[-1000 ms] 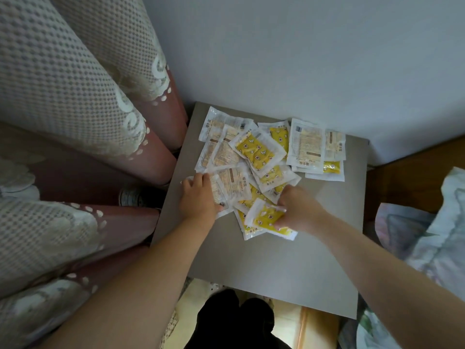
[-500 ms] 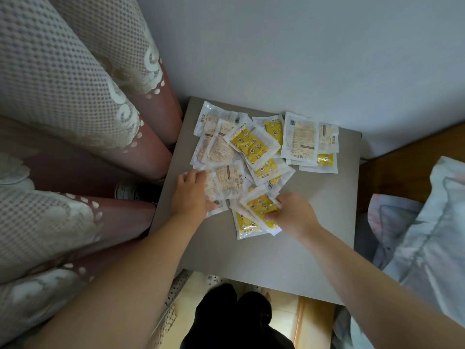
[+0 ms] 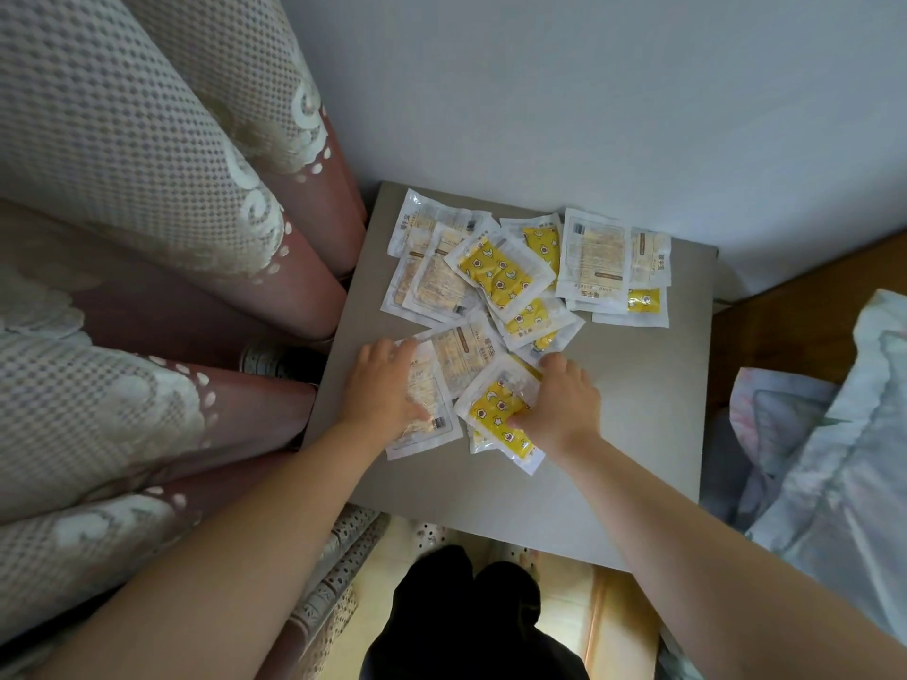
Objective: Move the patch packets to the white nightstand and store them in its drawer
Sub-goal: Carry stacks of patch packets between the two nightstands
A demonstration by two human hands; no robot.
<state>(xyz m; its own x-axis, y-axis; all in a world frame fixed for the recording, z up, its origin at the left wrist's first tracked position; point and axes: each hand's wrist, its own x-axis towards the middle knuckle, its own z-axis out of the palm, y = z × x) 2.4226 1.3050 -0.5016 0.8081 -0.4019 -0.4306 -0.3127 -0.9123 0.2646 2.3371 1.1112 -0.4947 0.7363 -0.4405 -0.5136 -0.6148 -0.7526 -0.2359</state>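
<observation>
Packets (image 3: pixel 500 277) lie strewn over the grey tabletop's (image 3: pixel 638 409) far half. Left hand (image 3: pixel 387 390) rests flat on a white packet (image 3: pixel 432 434); right hand (image 3: pixel 564 404) pinches a yellow packet (image 3: pixel 495 409). Best rake all into one stack.

Patch packets (image 3: pixel 495 274): many flat sachets w/ white sealed edges, some yellow w/ star/moon print, others pale w/ text side up. They lie in a loose overlapping heap on far half of table (image 3: pixel 638 434). Nearest yellow packet (image 3: pixel 491 409) is tilted, pinched by right hand (image 3: pixel 564 409). Pale packet (image 3: pixel 427 436) just beside it lies flat under left hand (image 3: pixel 383 390).
</observation>
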